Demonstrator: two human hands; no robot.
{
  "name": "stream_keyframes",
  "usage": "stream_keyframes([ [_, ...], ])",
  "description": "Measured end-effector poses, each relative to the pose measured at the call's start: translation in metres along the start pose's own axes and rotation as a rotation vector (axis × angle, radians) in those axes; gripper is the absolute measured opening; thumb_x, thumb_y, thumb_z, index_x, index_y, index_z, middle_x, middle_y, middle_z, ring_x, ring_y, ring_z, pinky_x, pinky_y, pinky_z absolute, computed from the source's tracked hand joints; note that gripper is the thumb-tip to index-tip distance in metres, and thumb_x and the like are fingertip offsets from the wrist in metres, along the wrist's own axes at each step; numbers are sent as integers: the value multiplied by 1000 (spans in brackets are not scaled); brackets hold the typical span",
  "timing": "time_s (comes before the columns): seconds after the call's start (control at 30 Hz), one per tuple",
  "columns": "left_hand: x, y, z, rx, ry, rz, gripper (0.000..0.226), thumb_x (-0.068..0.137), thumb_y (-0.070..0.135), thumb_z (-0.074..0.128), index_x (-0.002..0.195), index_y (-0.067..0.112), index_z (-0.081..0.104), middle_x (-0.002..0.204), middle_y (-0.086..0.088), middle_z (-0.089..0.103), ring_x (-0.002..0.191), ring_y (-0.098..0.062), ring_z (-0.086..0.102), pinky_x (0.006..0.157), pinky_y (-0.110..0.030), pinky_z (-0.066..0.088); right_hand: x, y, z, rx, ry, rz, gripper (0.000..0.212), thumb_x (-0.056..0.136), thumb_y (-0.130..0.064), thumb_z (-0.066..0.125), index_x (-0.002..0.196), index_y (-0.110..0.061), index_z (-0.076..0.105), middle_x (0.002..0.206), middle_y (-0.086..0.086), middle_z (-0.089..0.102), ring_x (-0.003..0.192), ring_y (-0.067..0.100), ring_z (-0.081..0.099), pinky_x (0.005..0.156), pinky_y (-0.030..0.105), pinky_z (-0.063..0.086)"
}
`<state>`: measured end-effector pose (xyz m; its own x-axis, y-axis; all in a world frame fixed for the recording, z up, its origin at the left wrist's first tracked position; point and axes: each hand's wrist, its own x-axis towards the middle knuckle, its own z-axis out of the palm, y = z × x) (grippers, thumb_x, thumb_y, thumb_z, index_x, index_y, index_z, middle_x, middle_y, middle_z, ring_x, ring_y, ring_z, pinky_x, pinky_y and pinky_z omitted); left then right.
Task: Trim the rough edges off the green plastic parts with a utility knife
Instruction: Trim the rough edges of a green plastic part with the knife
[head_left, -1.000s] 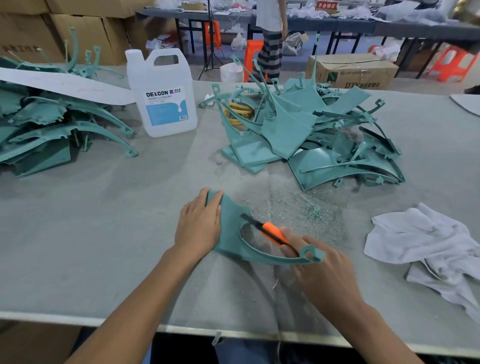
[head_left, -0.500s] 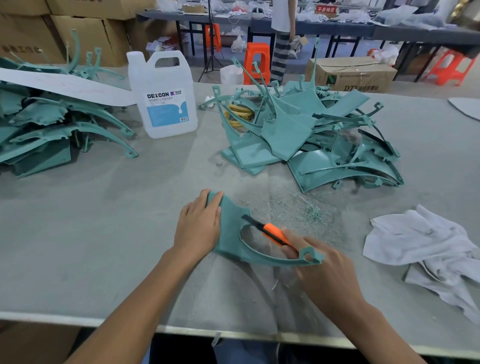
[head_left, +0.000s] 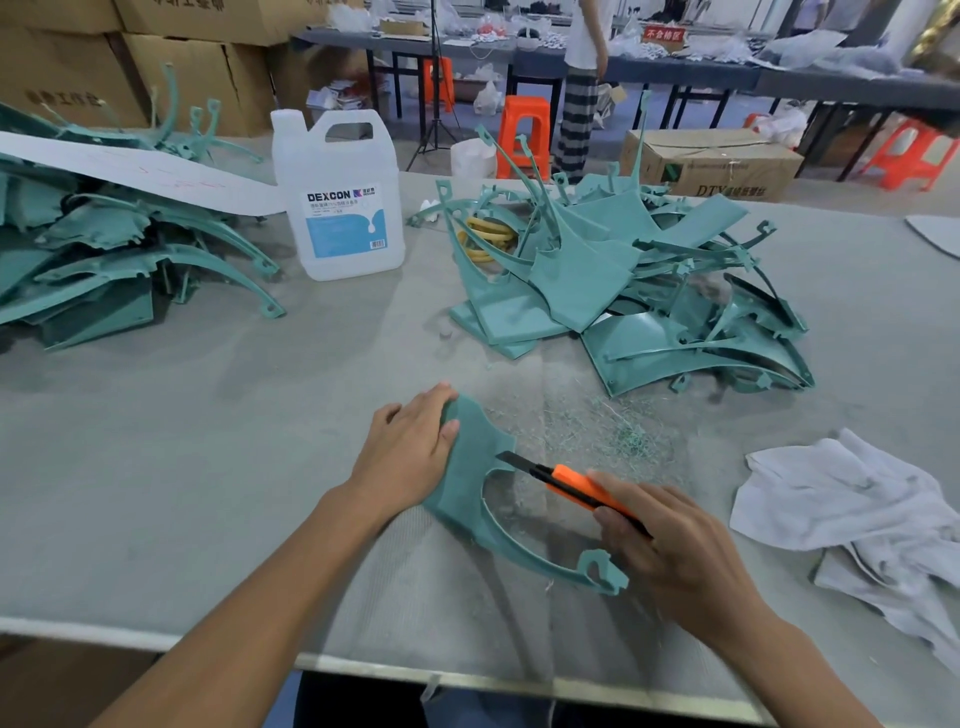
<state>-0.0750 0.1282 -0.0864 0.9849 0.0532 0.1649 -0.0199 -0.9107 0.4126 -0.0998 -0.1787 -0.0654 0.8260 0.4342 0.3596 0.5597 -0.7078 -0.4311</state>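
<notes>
At the near edge of the tabletop (head_left: 208, 441), one green plastic part (head_left: 470, 467) lies flat. It is matte teal: a broad flared plate at the far end, narrowing to a thin curved arm with a small hooked lug at the tip, just beside the right hand (head_left: 675, 551).

Grip state: the left hand (head_left: 410, 452) is palm-down on the plate, fingers straight, pressing it onto the grey felt-like surface. It hides the plate's left edge. The right hand's fingers are curled round the utility knife (head_left: 571, 480), which has an orange body and a black nose. The rear of the handle is buried in the fist. The dark blade tip sits at the plate's inner edge where the cut-out starts. Can't tell if it's actually biting in.

Beyond the part is a scatter of fine green shavings (head_left: 613, 436), thin and curly. Further back is a tangled heap of green parts (head_left: 597, 270), flat panels and thin ribs overlapping. Part count is unreadable. A yellow coil (head_left: 485, 236) is half buried in it.

At the far left, a second stack of green parts (head_left: 104, 260) with ragged flash edges is cut off by the frame. A white sheet (head_left: 130, 171) lies across it. Between the two piles stands a translucent white jug (head_left: 340, 208) with a blue label reading DEXCON. The smaller print is illegible.

At the right, a crumpled white cloth (head_left: 841, 493) runs out of frame.
</notes>
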Motion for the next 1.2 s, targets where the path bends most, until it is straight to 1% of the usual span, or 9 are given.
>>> stream_keyframes([
  [0.23, 0, -2, 3, -15, 14, 8, 35, 107, 34, 33, 141, 26, 38, 154, 4, 44, 134, -15, 46, 114, -40, 23, 12, 10, -6, -46, -166, -48, 36, 100, -46, 46, 135, -49, 41, 105, -18, 67, 90, 17, 66, 66, 36, 54],
  [0.3, 0, -4, 4, -18, 19, 10, 35, 107, 34, 33, 141, 26, 38, 155, 4, 43, 134, -14, 46, 114, -40, 23, 17, 11, -8, -87, -174, -38, 32, 104, -50, 38, 136, -49, 42, 106, -16, 68, 89, 20, 67, 63, 38, 53],
  [0.4, 0, -6, 5, -25, 23, 20, 35, 107, 34, 34, 141, 26, 38, 154, 4, 44, 133, -14, 47, 113, -39, 22, 22, 6, -10, -146, -212, -31, 45, 97, -59, 26, 136, -48, 45, 100, -17, 65, 86, 20, 65, 61, 39, 53],
  [0.57, -2, -8, 5, -42, 18, 46, 34, 106, 33, 36, 140, 30, 36, 153, 6, 45, 134, -12, 46, 114, -40, 22, 26, -3, -16, -161, -258, -60, 44, 97, -59, 28, 135, -48, 48, 96, -20, 63, 82, 14, 63, 56, 32, 44],
  [0.63, -2, -9, 5, -47, 13, 58, 35, 106, 33, 37, 141, 30, 36, 154, 5, 43, 135, -12, 46, 114, -40, 22, 27, -3, -17, -210, -218, -61, 45, 98, -56, 29, 134, -46, 55, 97, -19, 65, 83, 17, 65, 54, 33, 45],
  [0.8, -2, -9, 4, -45, 17, 66, 34, 106, 33, 37, 140, 29, 37, 152, 5, 46, 132, -13, 48, 113, -40, 23, 20, -8, -15, -171, -241, -89, 40, 100, -54, 34, 134, -43, 53, 94, -17, 64, 77, 17, 64, 53, 35, 49],
  [0.9, -2, -9, 4, -53, 16, 78, 33, 106, 32, 38, 139, 30, 37, 150, 5, 48, 130, -12, 49, 112, -38, 22, 23, -8, -15, -243, -102, -120, 36, 98, -43, 47, 131, -35, 60, 89, -13, 66, 71, 21, 65, 45, 32, 45],
  [1.0, -2, -9, 3, -55, 20, 73, 33, 106, 33, 37, 139, 31, 35, 150, 7, 48, 130, -10, 48, 112, -36, 22, 23, -8, -11, -165, 5, -29, 41, 98, -41, 49, 136, -31, 61, 90, -10, 66, 72, 21, 64, 46, 29, 42],
  [1.2, -3, -7, 2, -45, 22, 73, 37, 106, 33, 36, 142, 27, 34, 148, 6, 50, 126, -13, 52, 114, -41, 25, 19, -2, -13, -88, -233, 14, 41, 99, -55, 34, 137, -47, 48, 97, -16, 63, 84, 18, 64, 63, 42, 54],
])
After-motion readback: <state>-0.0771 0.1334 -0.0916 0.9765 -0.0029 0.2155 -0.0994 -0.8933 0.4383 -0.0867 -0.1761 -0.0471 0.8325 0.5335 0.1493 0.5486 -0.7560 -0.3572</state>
